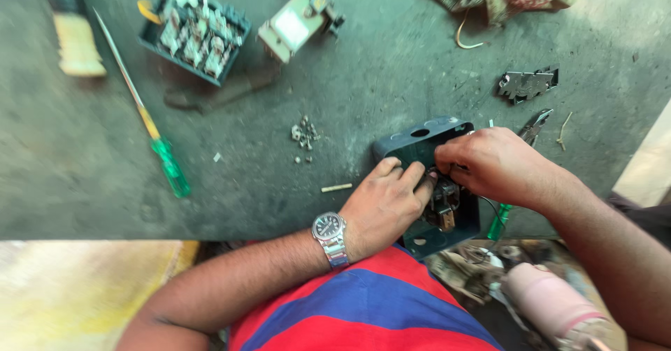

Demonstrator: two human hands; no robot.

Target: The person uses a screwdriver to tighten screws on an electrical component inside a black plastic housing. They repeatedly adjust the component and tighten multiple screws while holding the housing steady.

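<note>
Pinching a small part inside the dark box (426, 138), right hand (500, 164) fingers closed; left hand (384, 204) steadies it, and a slip could drop it among loose screws (305, 134)

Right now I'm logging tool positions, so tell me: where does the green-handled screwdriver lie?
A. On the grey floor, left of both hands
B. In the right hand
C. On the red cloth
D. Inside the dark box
A: the green-handled screwdriver lies on the grey floor, well left of the left hand and the right hand, which work at the dark box.

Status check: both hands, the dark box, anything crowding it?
Left hand steadies the dark box. Right hand pinches a part inside. Pliers and green-handled screwdriver lie apart.
</note>
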